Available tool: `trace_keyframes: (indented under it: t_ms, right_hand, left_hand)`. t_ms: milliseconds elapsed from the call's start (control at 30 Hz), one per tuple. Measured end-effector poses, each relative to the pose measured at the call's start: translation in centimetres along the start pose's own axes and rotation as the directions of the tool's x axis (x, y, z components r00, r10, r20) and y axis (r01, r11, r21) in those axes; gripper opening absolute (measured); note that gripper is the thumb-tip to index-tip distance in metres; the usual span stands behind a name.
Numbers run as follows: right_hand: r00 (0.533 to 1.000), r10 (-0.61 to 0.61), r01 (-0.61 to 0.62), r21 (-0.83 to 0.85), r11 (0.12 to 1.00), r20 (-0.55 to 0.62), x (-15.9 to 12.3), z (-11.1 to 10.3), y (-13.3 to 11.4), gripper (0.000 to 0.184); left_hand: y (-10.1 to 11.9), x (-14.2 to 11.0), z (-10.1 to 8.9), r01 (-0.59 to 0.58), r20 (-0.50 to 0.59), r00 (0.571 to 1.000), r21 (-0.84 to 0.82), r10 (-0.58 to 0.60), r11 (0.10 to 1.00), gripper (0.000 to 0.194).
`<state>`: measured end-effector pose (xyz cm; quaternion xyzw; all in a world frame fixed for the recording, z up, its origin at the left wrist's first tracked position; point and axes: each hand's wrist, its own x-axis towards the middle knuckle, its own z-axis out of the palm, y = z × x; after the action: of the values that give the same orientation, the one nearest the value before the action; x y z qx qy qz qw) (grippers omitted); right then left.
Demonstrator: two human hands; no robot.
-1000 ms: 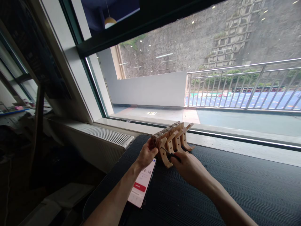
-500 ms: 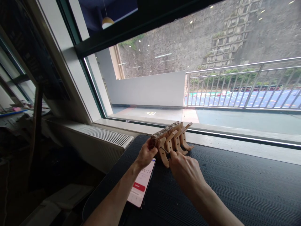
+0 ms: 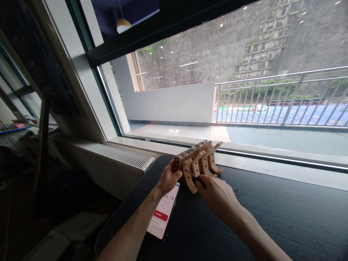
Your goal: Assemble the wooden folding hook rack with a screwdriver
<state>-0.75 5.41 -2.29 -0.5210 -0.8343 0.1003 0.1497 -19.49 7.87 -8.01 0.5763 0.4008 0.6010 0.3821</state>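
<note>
R hand (image 3: 216, 189) turned outward vs prev | gripping driver (image 3: 201, 179) | L hand (image 3: 169, 179) pinching bark-edged blk (image 3: 190, 152) end

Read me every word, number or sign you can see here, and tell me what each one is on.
"6:18", on the phone screen; its beginning is partly hidden.
Red button on that screen: label too small.
Smaller lines there: too small.
Triangular marking outside: unreadable.
</note>
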Motion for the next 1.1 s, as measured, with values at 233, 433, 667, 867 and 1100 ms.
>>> trace_keyframes:
  t_ms: [233, 433, 667, 867, 1100]
  right_hand:
    - [0.998, -0.046, 0.04, -0.139, 0.99, -0.042, -0.7, -0.2, -1.0, 0.018]
    - [0.992, -0.102, 0.085, -0.225, 0.971, -0.068, -0.7, -0.2, -1.7, 0.02]
    - [0.998, -0.044, 0.04, -0.079, 0.996, -0.054, -0.1, -0.1, -0.7, 0.02]
    - [1.0, -0.017, 0.018, 0.046, 0.999, -0.007, 0.2, 0.1, 0.4, 0.026]
    - [0.998, -0.05, 0.049, -0.03, 0.998, -0.041, -0.3, -0.3, 0.2, 0.019]
  left_hand:
    - [-0.2, 0.1, 0.0, 0.008, -0.007, 1.0, -0.022, -0.008, 1.0, 0.035]
    - [-0.6, 0.2, -0.1, 0.01, -0.018, 1.0, -0.023, -0.01, 1.0, 0.036]
    - [-0.4, 0.1, -0.1, 0.003, -0.02, 1.0, -0.005, -0.004, 1.0, 0.033]
    - [-0.3, 0.1, -0.1, 0.01, -0.003, 1.0, -0.01, -0.01, 1.0, 0.034]
    - [-0.5, 0.2, -0.1, 0.005, -0.02, 1.0, -0.004, -0.005, 1.0, 0.034]
